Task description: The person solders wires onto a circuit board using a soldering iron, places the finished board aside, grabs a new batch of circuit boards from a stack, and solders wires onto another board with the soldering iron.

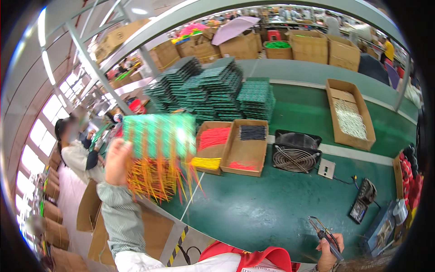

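Observation:
My left hand (pixel 117 162) holds up a green circuit board (pixel 159 135) by its left edge, above the table's left side. Many red, orange and yellow wires (pixel 156 179) hang from the board's underside. My right hand (pixel 329 251) is low at the front right and grips a soldering iron (pixel 322 233) with its tip pointing up and to the left. The left forearm wears a striped green sleeve (pixel 120 213).
A green table (pixel 272 204) carries two cardboard trays of red, yellow and black wires (pixel 231 145), tall stacks of green boards (pixel 213 86), a small black fan (pixel 294 152), a long box of white parts (pixel 350 115) and a soldering station (pixel 362 199). Another person (pixel 77 154) sits at left.

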A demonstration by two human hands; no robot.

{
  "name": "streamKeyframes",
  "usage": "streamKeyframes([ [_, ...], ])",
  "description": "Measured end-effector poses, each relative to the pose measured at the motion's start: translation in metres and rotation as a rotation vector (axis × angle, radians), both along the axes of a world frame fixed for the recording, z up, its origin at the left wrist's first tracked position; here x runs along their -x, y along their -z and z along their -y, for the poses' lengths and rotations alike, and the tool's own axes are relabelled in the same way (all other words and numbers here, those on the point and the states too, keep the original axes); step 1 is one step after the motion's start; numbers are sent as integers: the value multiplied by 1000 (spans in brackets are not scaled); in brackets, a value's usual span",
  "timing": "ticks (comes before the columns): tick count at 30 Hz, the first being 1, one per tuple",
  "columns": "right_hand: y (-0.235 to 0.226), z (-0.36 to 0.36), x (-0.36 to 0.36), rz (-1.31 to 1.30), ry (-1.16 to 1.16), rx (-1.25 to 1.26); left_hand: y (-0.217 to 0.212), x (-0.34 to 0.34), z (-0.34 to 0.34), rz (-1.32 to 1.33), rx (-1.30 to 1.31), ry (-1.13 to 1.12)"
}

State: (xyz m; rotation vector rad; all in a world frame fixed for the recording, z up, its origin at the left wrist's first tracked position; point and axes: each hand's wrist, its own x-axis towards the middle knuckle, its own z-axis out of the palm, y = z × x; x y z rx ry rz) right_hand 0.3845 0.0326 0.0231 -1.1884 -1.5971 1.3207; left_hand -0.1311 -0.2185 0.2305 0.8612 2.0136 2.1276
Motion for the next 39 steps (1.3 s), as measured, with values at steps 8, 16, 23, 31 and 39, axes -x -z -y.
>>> streamKeyframes([
  [8,2,-17,24,31,-63,-69,-7,64,144,20,-240,-382],
  [16,-10,-26,32,105,-15,32,41,78,183,391,445,-719],
  [23,16,-29,39,-183,33,121,14,102,202,-289,937,-1048],
  [31,21,-29,37,-266,176,53,-5,25,-66,-395,567,-277],
  [39,26,-29,39,-251,251,-18,83,39,-303,385,414,397],
])
